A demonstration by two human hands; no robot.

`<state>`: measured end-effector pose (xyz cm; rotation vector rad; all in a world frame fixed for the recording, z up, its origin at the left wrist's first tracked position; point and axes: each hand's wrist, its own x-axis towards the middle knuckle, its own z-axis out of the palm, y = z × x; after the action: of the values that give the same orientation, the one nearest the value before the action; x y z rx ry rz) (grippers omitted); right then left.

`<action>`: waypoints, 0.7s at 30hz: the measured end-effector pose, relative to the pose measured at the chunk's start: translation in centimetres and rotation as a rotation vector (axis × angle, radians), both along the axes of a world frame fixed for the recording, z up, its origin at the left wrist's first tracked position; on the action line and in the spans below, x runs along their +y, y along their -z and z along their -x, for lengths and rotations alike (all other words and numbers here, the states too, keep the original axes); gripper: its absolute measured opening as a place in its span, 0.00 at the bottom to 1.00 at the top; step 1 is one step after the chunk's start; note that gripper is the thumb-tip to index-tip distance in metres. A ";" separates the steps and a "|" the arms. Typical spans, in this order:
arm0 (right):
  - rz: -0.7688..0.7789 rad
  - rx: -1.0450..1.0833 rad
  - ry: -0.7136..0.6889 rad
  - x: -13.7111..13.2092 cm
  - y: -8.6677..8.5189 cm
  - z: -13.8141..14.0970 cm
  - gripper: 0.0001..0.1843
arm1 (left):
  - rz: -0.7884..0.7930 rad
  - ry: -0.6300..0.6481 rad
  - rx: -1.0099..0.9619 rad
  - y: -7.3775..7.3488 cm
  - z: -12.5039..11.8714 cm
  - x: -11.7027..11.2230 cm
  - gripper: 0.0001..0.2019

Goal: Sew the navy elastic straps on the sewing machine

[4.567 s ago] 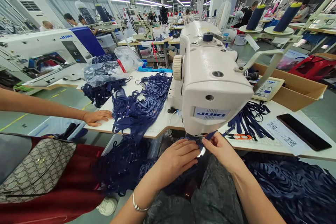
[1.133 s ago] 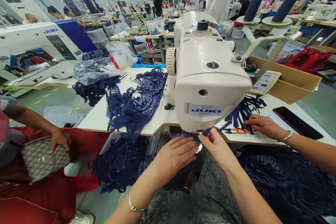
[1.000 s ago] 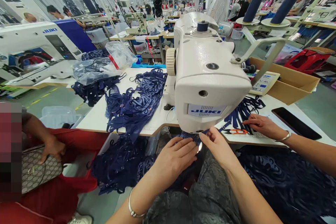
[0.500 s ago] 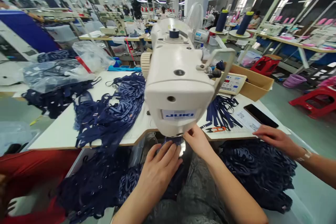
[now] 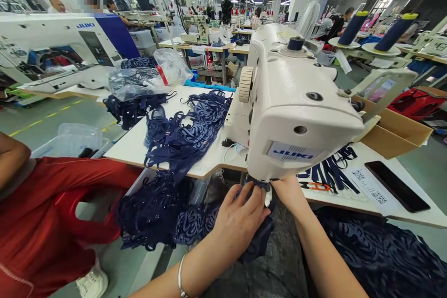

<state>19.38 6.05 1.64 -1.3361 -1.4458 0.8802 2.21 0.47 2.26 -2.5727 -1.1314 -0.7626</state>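
My left hand, with a bangle on its wrist, has its fingers bent and pressed together on a dark navy garment piece just below the sewing machine head. My right hand reaches in under the right side of the head, its fingertips hidden behind it. The white sewing machine, marked JUKI, stands straight above both hands and covers the needle. Part of the navy cloth hangs over my lap.
Navy strappy garments are heaped on the white table at left. More patterned navy pieces lie lower right. At right are orange-handled snips, a phone, a paper and a cardboard box. A person in red trousers sits at left.
The view has swung left, so the machine appears further right. Another person's hand, earlier near the phone, is out of view. My hands stay at the cloth under the machine.
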 end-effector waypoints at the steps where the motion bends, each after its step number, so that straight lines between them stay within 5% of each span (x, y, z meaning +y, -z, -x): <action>1: -0.014 -0.003 -0.009 0.2 0.0 0.0 0.15 | -0.002 -0.007 -0.003 0.0 -0.1 0.1 0.14; 21: -0.080 -0.046 -0.020 1.1 0.7 0.2 0.18 | -0.053 -0.079 0.004 0.2 -1.0 0.0 0.15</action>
<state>19.17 7.13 0.97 -1.2921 -1.5167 0.8001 3.21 0.45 2.08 -2.4692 -1.1872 -0.7588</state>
